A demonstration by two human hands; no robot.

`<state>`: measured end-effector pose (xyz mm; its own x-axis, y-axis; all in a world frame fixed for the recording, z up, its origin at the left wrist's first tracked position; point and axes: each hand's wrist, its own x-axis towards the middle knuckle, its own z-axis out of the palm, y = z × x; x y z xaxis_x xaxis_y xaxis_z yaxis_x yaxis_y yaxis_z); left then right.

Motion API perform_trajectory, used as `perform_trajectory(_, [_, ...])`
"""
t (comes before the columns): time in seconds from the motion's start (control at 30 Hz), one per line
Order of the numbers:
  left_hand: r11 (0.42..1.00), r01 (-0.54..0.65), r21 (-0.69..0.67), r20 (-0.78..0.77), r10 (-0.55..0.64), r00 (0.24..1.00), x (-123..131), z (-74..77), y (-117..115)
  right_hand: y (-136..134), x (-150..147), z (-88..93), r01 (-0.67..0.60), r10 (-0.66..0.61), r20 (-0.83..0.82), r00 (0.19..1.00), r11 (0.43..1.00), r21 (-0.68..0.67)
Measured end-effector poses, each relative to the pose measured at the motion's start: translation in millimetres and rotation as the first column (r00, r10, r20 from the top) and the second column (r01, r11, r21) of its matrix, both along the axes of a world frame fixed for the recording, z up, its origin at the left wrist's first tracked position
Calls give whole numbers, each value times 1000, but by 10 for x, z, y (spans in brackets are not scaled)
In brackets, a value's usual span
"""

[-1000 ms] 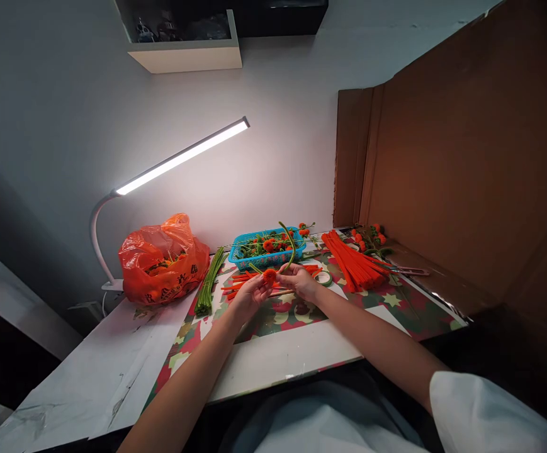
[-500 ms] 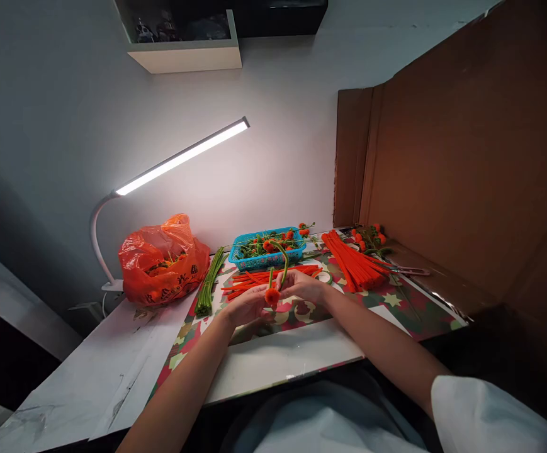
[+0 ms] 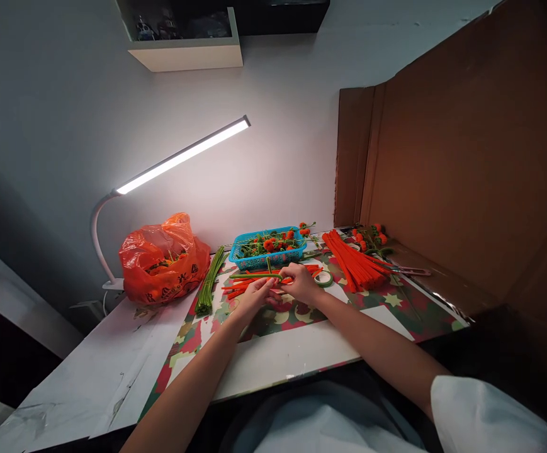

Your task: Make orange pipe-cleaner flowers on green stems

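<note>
My left hand (image 3: pixel 257 296) and my right hand (image 3: pixel 300 284) meet over the middle of the table, fingertips nearly touching. Between them they pinch a green pipe cleaner (image 3: pixel 254 275) that points out to the left, with a short green piece standing up beside it. The orange flower head is hidden behind my fingers. Just beyond the hands lie loose orange pipe cleaners (image 3: pixel 240 288). A roll of green tape (image 3: pixel 323 279) rests close to my right hand's knuckles.
Behind stands a blue basket (image 3: pixel 247 262) of orange flowers. A bundle of green pipe cleaners (image 3: pixel 211 283) and a red plastic bag (image 3: pixel 164 277) are left. To the right lie an orange pipe cleaner bundle (image 3: pixel 355 264), scissors (image 3: pixel 410 271), more flowers (image 3: pixel 370 238) and a cardboard wall (image 3: pixel 466 157).
The green pipe cleaner has swung from upright to pointing left. The orange flower head has gone out of sight among my fingers. My right hand has turned over, fingers now bent downward.
</note>
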<state>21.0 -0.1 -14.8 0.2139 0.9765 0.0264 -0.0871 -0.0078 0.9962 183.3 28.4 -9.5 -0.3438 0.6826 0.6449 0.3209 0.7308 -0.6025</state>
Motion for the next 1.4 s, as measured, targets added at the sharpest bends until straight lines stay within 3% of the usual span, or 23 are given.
perform_trajectory(0.2, [984,175,13,-36,-175,984,-63,53,-37,72,-5,-46,-192,152,-188,970,958,-213])
perform_trajectory(0.3, [977,210,-32,-15,-211,977,-68,37,-35,106,-19,-69,-288,229,-249,941,927,-238])
perform_trajectory(0.37, [973,224,-56,32,-222,974,-59,18,-23,112,-22,-68,-278,224,-237,945,932,-232])
perform_trajectory(0.53, [969,189,-158,224,-152,963,-4,8,5,76,-13,-19,-254,211,-220,952,948,-193])
perform_trajectory(0.7, [962,158,-222,269,-95,958,42,62,-26,79,-61,-26,-309,144,-405,903,872,-379])
perform_trajectory(0.83, [970,128,-209,231,-78,970,53,70,-39,82,-132,-66,-374,179,-432,884,825,-424])
perform_trajectory(1.1, [991,0,-131,169,22,985,10,-57,54,-37,-227,-107,-193,22,-396,918,896,-399])
perform_trajectory(1.4, [989,-42,-143,201,71,977,19,-67,62,-176,-324,-107,-209,29,-414,910,894,-396])
